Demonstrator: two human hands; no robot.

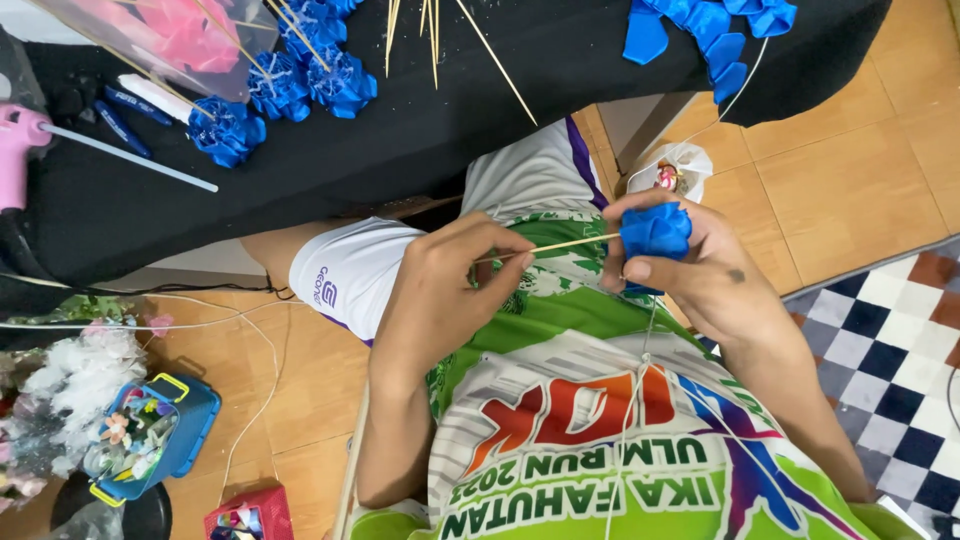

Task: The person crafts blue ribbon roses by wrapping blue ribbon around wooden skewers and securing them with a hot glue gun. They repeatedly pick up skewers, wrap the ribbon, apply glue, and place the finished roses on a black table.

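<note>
My left hand [450,285] pinches the bare end of a thin wooden skewer [560,246] between thumb and fingertips. At the skewer's other end my right hand [715,275] wraps around a blue ribbon flower [655,232], thumb pressed on its lower edge. A white thread [640,380] hangs from the flower down over my green and white shirt. Both hands are held over my lap, just in front of the black table [400,130].
On the table lie finished blue ribbon flowers on skewers [285,85], loose skewers [430,30], a pink glue gun [15,150] and a blue ribbon strip [705,30]. A blue box of trinkets [150,435] and a white bag [680,170] sit on the floor; a checkered mat [900,340] lies right.
</note>
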